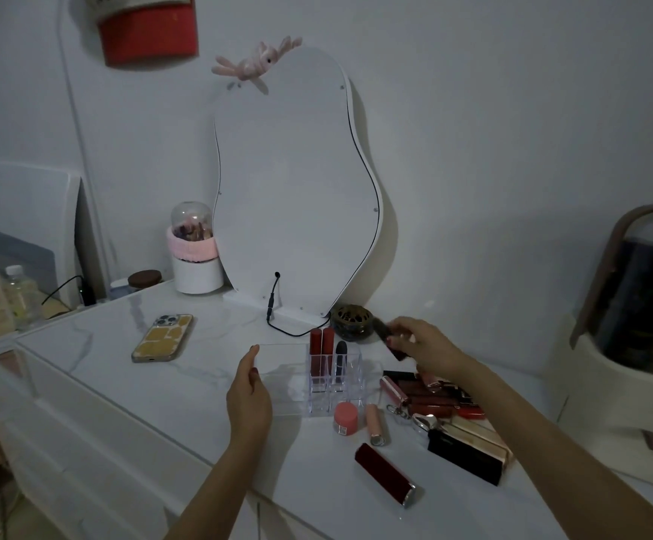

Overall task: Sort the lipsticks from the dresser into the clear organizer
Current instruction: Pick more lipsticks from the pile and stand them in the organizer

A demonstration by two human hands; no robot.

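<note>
Off to my left a phone (163, 337) lies flat on the marble-patterned dresser (95, 344), apart from the work. My left hand (248, 395) steadies the clear organizer (278, 380), thumb and fingers pinching its left wall, so it stands square in front of the mirror (295, 181). In its rear compartments three lipsticks already stand upright: two red tubes (321, 344) side by side and a dark one (340, 354) just to their right; the nearer slots look empty, though the clear plastic makes this hard to judge. My right hand (420, 344) hovers just right of the organizer, fingers closed round a dark lipstick (389, 339) held at a slant, not yet seated. I judge the sorting is under halfway. Left on the dresser are a small pink pot (345, 418) and a pale pink tube (374, 422) touching the organizer's front, a dark red tube (386, 475) lying nearer me, and a jumbled pile of reddish tubes and boxes (445, 399) under my right wrist.
</note>
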